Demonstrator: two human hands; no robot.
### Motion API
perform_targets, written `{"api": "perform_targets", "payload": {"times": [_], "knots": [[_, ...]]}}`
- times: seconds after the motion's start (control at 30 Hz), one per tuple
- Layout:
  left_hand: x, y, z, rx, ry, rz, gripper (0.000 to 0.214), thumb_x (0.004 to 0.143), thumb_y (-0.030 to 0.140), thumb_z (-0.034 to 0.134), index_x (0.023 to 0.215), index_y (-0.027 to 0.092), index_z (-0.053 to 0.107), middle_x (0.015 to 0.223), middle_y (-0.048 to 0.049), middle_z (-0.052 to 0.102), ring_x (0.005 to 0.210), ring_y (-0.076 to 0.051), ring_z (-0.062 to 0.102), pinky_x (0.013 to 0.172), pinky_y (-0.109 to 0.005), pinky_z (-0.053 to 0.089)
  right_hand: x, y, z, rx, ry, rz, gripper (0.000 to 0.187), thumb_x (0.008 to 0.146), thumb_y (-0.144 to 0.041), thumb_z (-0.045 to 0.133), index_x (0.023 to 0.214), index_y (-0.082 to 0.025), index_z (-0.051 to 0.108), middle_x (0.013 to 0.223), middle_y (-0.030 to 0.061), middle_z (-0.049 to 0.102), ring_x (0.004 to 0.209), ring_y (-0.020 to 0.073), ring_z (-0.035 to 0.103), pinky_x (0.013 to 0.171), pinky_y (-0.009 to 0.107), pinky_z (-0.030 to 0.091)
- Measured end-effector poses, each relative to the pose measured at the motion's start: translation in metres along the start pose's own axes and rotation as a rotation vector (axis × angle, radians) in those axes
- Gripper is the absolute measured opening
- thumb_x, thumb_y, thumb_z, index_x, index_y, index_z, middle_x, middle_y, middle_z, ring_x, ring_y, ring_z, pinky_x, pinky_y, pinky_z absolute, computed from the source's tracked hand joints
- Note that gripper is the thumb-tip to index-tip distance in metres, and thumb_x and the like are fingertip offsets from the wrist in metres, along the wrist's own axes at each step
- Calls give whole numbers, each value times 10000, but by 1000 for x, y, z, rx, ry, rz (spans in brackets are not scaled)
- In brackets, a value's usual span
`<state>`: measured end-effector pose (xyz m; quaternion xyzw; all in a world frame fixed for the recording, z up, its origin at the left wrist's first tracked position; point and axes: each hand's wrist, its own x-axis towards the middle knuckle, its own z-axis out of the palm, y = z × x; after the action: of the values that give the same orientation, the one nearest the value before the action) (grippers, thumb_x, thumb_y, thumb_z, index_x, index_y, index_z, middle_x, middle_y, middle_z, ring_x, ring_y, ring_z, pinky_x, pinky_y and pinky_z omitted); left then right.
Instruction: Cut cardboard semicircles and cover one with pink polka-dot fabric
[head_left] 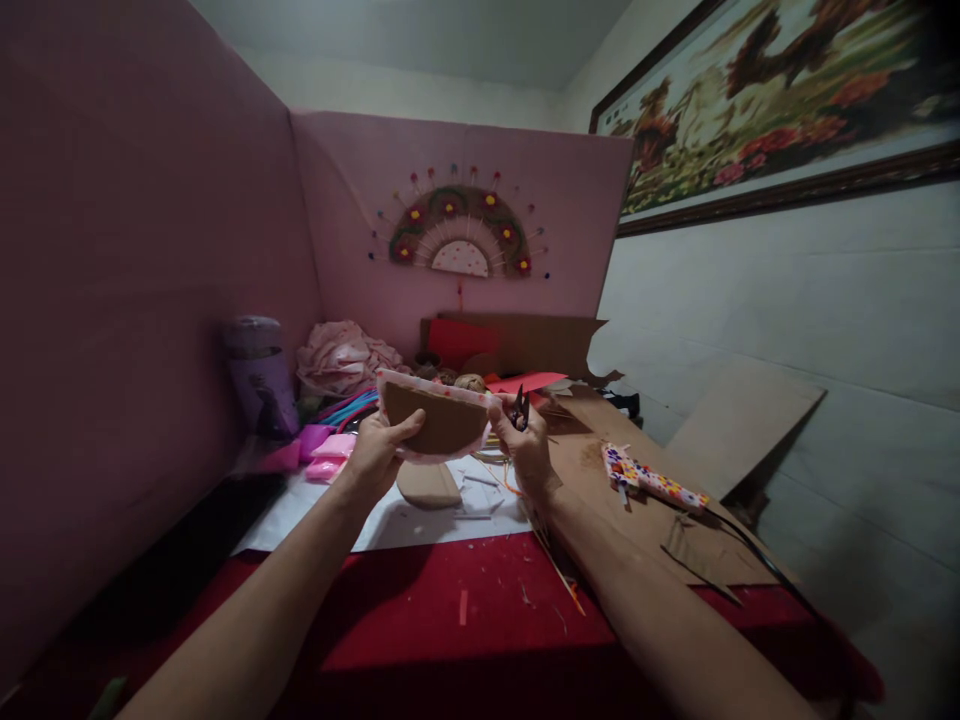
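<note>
A half-round piece of brown cardboard (442,420), edged with pale fabric with red dots, is held up over the table. My left hand (379,455) grips its left side, thumb on the cardboard face. At its right corner my right hand (529,450) pinches the fabric edge between thumb and finger. That same hand also holds a small dark tool (520,402) with two pointed tips upward, like snips or scissors; its handles are mostly hidden by the fingers. Below lies a cut cardboard piece (429,485) on white paper (375,520).
A flower-patterned glue gun (652,480) with a black cable lies on a cardboard sheet (585,420) at right. Left stand a purple tumbler (262,380), crumpled pink cloth (349,358) and pink packets (330,455). A decorated fan (460,225) hangs on the pink panel behind.
</note>
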<state>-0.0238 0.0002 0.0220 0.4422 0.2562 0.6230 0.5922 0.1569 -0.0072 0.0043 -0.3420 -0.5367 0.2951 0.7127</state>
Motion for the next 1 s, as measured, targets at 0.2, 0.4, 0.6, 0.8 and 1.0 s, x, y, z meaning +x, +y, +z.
{"api": "perform_targets", "payload": {"times": [0.2, 0.4, 0.6, 0.8, 1.0], "knots": [[0, -1, 0, -4, -47, -9, 340, 515, 193, 809, 822, 111, 689, 823, -67, 718, 737, -173, 650, 715, -266, 511, 0, -3, 3, 44, -28, 56, 266, 616, -394, 709, 724, -175, 604, 629, -3, 572, 574, 127, 517, 513, 241, 402], [0, 0, 0, 17, -37, -27, 321, 514, 189, 806, 800, 97, 694, 793, -75, 716, 708, -168, 644, 675, -249, 504, -1, -2, 4, 97, -37, 75, 233, 593, -307, 709, 774, -182, 633, 719, 18, 640, 648, 150, 571, 610, 280, 446], [0, 3, 0, 15, -34, -32, 335, 497, 184, 810, 800, 98, 695, 779, -71, 716, 695, -165, 640, 676, -249, 500, 1, -1, 1, 98, 6, 46, 177, 642, -338, 684, 722, -186, 643, 592, -23, 570, 492, 100, 452, 456, 228, 333], [1, 4, -2, -1, -15, -33, 330, 508, 173, 804, 802, 88, 683, 759, -53, 711, 674, -142, 632, 649, -224, 502, 1, -3, 1, 92, 11, -9, 137, 650, -316, 677, 698, -190, 650, 619, -19, 570, 508, 98, 443, 464, 229, 330], [5, 2, -3, -22, 13, -64, 326, 526, 132, 782, 829, 93, 666, 775, -54, 715, 688, -167, 648, 676, -273, 526, 1, -6, 1, 55, -27, -85, 49, 647, -249, 651, 667, -204, 651, 682, -15, 596, 613, 124, 514, 579, 254, 398]]}}
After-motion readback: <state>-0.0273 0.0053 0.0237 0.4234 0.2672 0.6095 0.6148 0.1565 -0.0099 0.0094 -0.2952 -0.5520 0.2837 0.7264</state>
